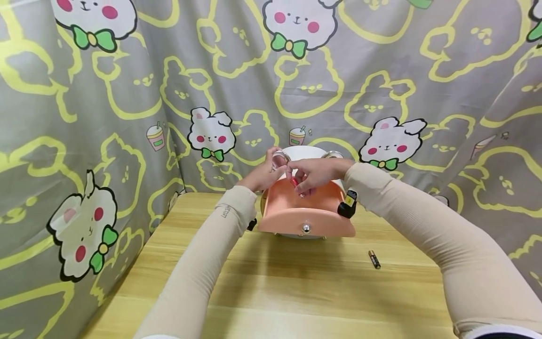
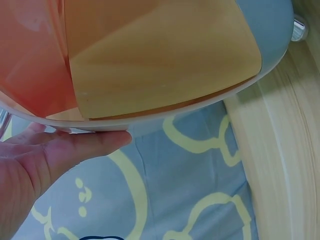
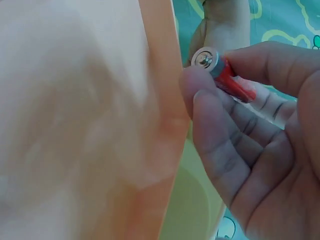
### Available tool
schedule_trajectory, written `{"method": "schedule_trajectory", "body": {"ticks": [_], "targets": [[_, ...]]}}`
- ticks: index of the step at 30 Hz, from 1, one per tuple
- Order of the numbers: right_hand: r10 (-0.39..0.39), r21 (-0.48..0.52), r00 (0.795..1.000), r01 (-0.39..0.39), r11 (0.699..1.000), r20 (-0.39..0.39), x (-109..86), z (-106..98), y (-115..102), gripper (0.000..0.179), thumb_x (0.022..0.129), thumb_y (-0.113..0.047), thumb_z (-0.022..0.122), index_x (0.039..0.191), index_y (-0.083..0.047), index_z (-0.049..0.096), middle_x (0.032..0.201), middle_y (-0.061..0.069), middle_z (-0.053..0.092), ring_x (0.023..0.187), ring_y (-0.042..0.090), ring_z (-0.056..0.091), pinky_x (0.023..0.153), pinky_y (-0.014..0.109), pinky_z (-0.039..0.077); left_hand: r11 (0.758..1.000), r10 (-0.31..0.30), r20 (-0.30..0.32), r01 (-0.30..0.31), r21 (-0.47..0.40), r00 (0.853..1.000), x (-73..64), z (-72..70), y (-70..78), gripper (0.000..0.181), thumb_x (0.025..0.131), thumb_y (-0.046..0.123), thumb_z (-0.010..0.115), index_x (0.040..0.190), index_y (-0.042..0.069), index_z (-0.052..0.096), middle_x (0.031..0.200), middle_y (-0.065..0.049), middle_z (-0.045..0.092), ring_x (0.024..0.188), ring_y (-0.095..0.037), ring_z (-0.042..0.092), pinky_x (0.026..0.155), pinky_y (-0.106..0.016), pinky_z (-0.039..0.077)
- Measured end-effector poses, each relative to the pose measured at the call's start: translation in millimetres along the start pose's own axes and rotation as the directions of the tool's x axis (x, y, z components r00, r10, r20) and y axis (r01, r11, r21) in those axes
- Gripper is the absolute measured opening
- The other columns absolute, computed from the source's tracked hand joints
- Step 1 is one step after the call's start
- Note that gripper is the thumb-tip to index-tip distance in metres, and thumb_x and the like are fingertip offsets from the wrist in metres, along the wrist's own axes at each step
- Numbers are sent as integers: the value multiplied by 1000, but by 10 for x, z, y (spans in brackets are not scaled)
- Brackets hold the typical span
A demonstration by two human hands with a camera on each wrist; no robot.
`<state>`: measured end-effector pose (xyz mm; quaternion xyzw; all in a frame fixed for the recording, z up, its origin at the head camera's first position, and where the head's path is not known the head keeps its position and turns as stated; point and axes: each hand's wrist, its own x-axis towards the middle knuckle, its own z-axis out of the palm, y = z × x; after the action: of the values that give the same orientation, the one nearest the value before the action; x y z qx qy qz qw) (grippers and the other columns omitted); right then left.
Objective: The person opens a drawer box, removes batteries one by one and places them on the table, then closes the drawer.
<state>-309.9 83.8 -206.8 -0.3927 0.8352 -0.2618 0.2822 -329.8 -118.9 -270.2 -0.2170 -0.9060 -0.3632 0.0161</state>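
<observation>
Head view is bright, soft shadows darkening the bench (image 1: 296,292). Right wrist view is hazy, the orange drawer (image 3: 95,130) blurred.

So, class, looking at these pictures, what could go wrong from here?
The red battery is pinched in the fingertips of the right hand, so it might slip and drop.
The dark battery lies loose on the table and could roll if knocked.
The open drawer juts out, so the right sleeve might catch it.
</observation>
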Motion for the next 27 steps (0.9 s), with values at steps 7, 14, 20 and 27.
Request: {"method": "schedule_trajectory", "body": {"ticks": [7,14,20,27], "targets": [[8,-33,999,-10,999,-43,-138,10,55,27,93,-1,62,115,0,47,84,11,63,73,25,63,71,36,55,999,19,0,-19,-25,1000,-19,10,19,62,101,35,47,146,20,7,118,-19,55,106,-35,57,98,-44,41],[-17,-49,991,11,999,-133,-291,48,109,26,94,-3,61,119,-2,52,85,11,63,76,28,64,73,37,54,999,-22,-2,22,-31,1000,-7,-3,33,63,101,40,46,147,25,6,117,-22,56,108,-36,57,99,-46,40],[-36,1,979,37,999,-200,-379,126,169,29,94,-1,60,121,1,50,82,11,62,73,29,63,70,38,54,998,-58,14,58,-28,998,-10,-16,50,63,100,44,45,146,29,4,119,-28,55,109,-39,57,98,-48,41],[9,37,969,0,999,-247,-472,178,220,29,94,-3,61,120,0,48,84,12,63,73,27,63,70,38,55,998,-56,8,56,-36,998,-6,-5,47,65,100,44,46,148,29,4,123,-33,53,110,-42,56,100,-50,39]]}}
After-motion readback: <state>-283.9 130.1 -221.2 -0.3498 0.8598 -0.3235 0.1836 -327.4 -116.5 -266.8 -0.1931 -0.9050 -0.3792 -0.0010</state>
